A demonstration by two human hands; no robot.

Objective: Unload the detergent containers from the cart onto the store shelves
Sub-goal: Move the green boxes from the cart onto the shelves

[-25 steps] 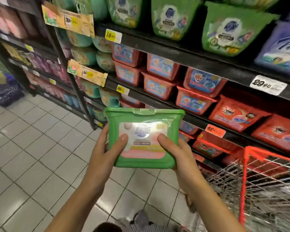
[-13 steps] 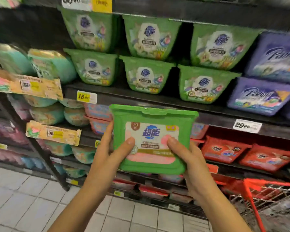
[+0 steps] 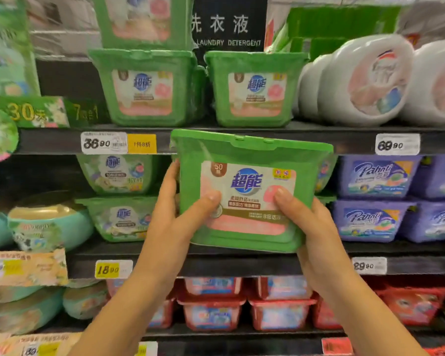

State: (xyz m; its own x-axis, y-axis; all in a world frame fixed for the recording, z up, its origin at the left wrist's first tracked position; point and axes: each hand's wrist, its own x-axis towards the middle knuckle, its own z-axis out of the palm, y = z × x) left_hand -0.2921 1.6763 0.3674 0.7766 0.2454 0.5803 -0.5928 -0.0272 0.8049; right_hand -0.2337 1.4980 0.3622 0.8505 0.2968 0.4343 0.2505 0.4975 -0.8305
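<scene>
Nearest, the left hand [image 3: 175, 222] and right hand [image 3: 311, 227] each grasp one side of a single green detergent container [image 3: 247, 191]. Both thumbs are on its label, the right hand's other fingers are hidden behind it, and it is held in the air, resting on no shelf. Its lid overlaps the front edge of the upper shelf [image 3: 319, 140], where two matching green containers [image 3: 144, 91] stand side by side, a third container [image 3: 139, 19] stacked on the left one and cut off above. Farther right, the white tubs [image 3: 357, 80] are too blurred to count, above four purple boxes [image 3: 375, 176], two of them cut off.

Left hand [image 3: 176, 222] and right hand [image 3: 310, 227] grip green detergent tub [image 3: 247, 160] before shelf [image 3: 216, 140].
</scene>
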